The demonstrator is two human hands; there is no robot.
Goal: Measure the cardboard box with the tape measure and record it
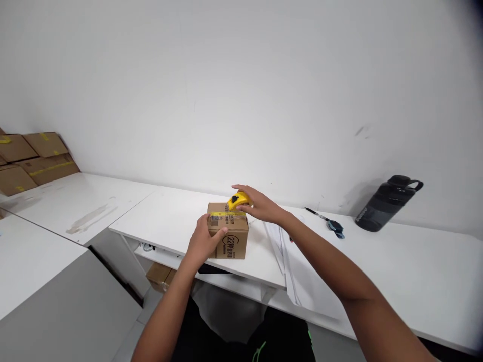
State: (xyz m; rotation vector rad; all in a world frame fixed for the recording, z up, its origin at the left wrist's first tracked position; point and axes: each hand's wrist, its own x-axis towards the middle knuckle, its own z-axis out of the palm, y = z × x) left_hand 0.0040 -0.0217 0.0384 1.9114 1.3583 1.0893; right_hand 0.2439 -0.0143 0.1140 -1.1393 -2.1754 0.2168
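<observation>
A small brown cardboard box with dark printing stands on the white desk. My left hand grips its left side, with the thumb over the front top edge. Above the back right of the box, my right hand holds a yellow tape measure with a black button. A yellow strip crosses the box top from left to right, just below the tape measure. Whether this is the drawn-out blade or adhesive tape, I cannot tell. My left fingertips are partly hidden at the strip's left end.
White paper sheets lie right of the box, under my right forearm. Further right are a pen, a small dark blue item and a black bottle. Cardboard boxes are stacked far left. More boxes sit below the desk.
</observation>
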